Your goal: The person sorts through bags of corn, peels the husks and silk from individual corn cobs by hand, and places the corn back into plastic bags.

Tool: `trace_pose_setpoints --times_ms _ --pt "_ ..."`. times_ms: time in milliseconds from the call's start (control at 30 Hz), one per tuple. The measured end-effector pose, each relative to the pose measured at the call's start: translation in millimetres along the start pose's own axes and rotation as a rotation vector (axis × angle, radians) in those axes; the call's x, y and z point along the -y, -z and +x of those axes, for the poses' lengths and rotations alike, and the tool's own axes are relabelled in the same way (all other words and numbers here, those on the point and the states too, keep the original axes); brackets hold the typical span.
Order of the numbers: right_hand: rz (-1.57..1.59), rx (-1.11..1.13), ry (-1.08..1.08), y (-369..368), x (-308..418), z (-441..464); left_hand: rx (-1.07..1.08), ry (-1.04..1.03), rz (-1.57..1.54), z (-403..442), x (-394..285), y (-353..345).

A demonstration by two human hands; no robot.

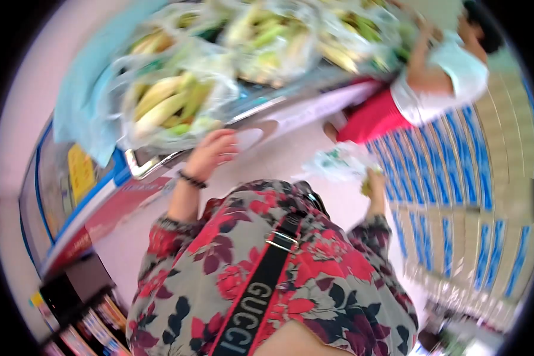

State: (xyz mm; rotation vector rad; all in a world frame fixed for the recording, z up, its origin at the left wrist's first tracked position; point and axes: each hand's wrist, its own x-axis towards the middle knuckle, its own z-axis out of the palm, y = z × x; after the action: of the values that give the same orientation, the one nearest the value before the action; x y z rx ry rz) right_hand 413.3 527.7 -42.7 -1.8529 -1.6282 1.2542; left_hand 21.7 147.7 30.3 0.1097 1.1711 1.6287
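My left hand [212, 152], with a dark beaded bracelet at the wrist, is beside the metal-edged counter. Its fingers are loosely bent and a little apart, with nothing seen in them. Just beyond it sits a clear plastic bag [216, 98] filled with corn cobs [163, 110], pale yellow with green husks. Out to the right, my right hand [374, 183] is closed on a thin plastic bag [337, 161] with green print, which hangs in the air. Something small and yellow-green [366, 188] shows by its fingers, too blurred to name.
More bags of corn [270, 38] cover the counter [258, 111]. A person in a white top [442, 74] and red bottoms stands at the far right. Shelving with blue strips [448, 154] lines the right side. A dark rack [95, 323] stands at lower left.
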Motion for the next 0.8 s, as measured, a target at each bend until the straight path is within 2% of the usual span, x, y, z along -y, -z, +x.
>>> trace_pose_setpoints --times_ms 33,67,133,167,267,367,467,533,600,700,800 --pt "-0.161 0.025 -0.117 -5 -27 6 -0.065 -0.010 0.003 -8 9 16" --pt "-0.517 -0.044 -0.141 -7 -59 20 -0.091 -0.011 -0.028 -14 17 30" --pt "-0.543 -0.140 -0.167 -9 -81 -6 -0.210 0.051 -0.078 -27 34 57" --pt "-0.424 -0.150 -0.181 -25 -113 11 -0.231 -0.011 -0.059 -28 45 63" --pt "0.165 0.160 -0.374 -23 -170 -8 -0.343 0.011 -0.052 -33 48 74" --pt "0.535 0.018 -0.691 -39 -194 -36 -0.337 0.041 -0.047 -36 45 75" --pt "0.734 0.140 -0.657 -45 -181 -62 -0.284 0.037 -0.061 -32 42 72" --pt "0.695 0.385 -0.455 -47 -172 -72 -0.261 0.018 -0.060 -28 35 72" --pt "1.108 0.239 -0.677 -85 -202 -31 -0.280 0.022 -0.009 -32 23 60" --pt "0.974 0.182 -0.562 -85 -129 -31 -0.200 -0.051 -0.031 -32 10 44" --pt "0.446 -0.038 -0.567 -83 -49 -48 -0.166 -0.116 -0.041 -32 5 46"
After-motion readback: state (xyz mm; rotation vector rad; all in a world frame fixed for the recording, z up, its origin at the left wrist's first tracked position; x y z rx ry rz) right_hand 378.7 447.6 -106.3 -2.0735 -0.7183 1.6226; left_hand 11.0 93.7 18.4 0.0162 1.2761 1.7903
